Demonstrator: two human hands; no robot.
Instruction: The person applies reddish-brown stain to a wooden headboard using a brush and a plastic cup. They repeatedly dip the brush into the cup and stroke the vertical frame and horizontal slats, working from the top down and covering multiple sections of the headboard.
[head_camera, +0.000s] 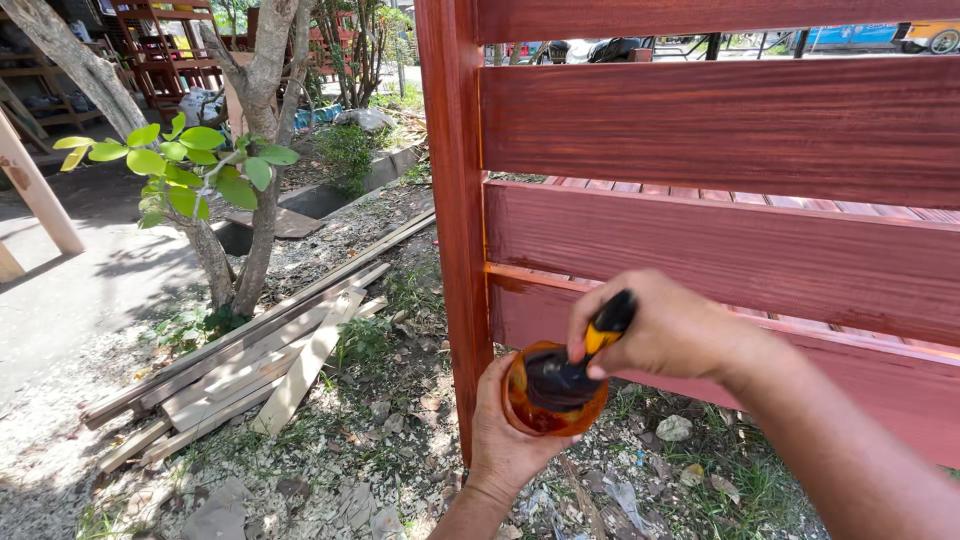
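Lower middle of frame: left hand (505, 440) cups the stain container (553, 392) from below so it stays level, while right hand (665, 328) grips the brush (585, 358), bristles dipped inside, beside the red-stained wooden panel (720, 200).

Two hands: left (505, 435), right (665, 330). One cup (553, 392), one brush (585, 352), one post (452, 200), three slats (720, 125), right of frame.
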